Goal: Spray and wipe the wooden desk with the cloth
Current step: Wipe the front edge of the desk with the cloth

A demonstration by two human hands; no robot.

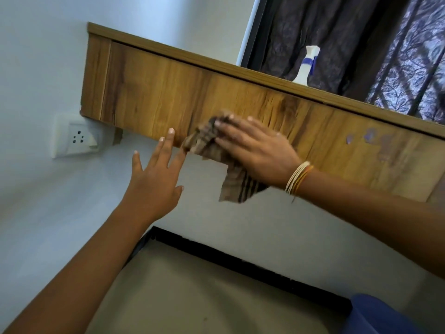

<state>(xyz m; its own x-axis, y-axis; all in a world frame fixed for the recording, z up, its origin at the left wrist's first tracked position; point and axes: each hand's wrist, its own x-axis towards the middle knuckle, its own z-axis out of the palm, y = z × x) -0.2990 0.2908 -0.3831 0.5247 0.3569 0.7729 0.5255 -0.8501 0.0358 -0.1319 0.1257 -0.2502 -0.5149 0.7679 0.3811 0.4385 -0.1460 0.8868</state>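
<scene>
The wooden desk's front panel (154,92) runs across the view, tilted, seen from below. My right hand (257,150) lies flat with straight fingers and presses a brown striped cloth (231,182) against the panel near its middle. A corner of the cloth hangs below the panel's lower edge. My left hand (156,182) is raised with its fingers spread and straight, its fingertips at the panel's lower edge just left of the cloth. A white spray bottle (307,66) with a blue trigger stands on the desk top, up and to the right.
A white wall socket (77,138) sits on the wall just below the panel's left end. Dark patterned curtains (361,39) hang behind the desk. Wet patches (368,136) show on the panel at right. Grey floor with a black skirting (240,261) lies below; a blue object (375,314) is bottom right.
</scene>
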